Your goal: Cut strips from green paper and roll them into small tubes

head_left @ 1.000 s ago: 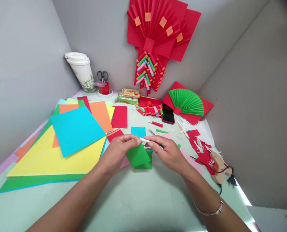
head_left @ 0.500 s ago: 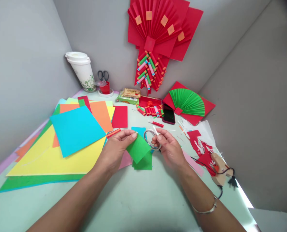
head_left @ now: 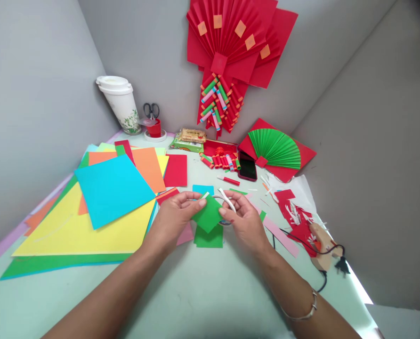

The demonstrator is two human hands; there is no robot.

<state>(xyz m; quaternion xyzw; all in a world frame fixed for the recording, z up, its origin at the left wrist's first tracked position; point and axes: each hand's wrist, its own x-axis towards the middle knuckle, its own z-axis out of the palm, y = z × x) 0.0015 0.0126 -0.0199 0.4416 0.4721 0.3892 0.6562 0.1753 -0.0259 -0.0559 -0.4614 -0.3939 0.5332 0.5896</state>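
Observation:
Both my hands meet over the middle of the pale green table (head_left: 196,301). My left hand (head_left: 176,217) pinches the left edge of a small green paper square (head_left: 207,216), held just above the table. My right hand (head_left: 243,219) grips a thin roll of white tape (head_left: 227,200) against the square's right edge, with a loose white strip sticking up from it. A second green square (head_left: 208,238) lies flat under the held one. A small blue square (head_left: 203,189) sits just beyond my fingers.
A stack of big coloured sheets (head_left: 100,202) fills the left. Behind stand a lidded cup (head_left: 120,103), scissors in a red holder (head_left: 151,120), paper rolls (head_left: 220,161), a phone (head_left: 246,165) and a green fan (head_left: 275,149). A glue gun (head_left: 321,245) and red scraps lie right.
My hands parted, then closed again. The tape roll came up in my right hand and now presses against the green square, which has turned flatter toward me.

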